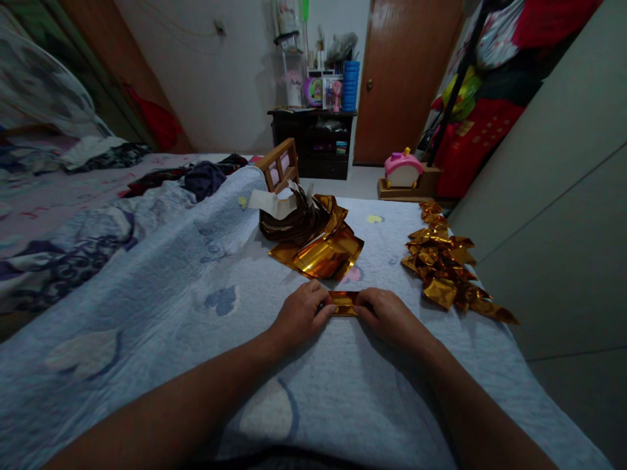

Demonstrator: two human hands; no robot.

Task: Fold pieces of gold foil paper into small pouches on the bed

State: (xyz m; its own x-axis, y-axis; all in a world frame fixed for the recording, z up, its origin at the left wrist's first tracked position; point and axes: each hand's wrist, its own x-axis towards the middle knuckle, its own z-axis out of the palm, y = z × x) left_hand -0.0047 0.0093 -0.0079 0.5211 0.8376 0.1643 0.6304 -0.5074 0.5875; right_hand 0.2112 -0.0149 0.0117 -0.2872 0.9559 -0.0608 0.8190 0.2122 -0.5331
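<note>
Gold strip [344,303]: lies between my two hands, just this side of the loose gold sheets [333,254]
My left hand [304,311]: fingers curled in, pinching the strip's left end
My right hand [389,314]: fingers curled in, pinching its right end
Bedspread [362,405]: pale blue, printed with hearts, folded gold pieces [441,292] heaped near its right edge
Farther off: dark cabinet [336,166] against the wall [196,78], wooden door [406,78] to its right
</note>
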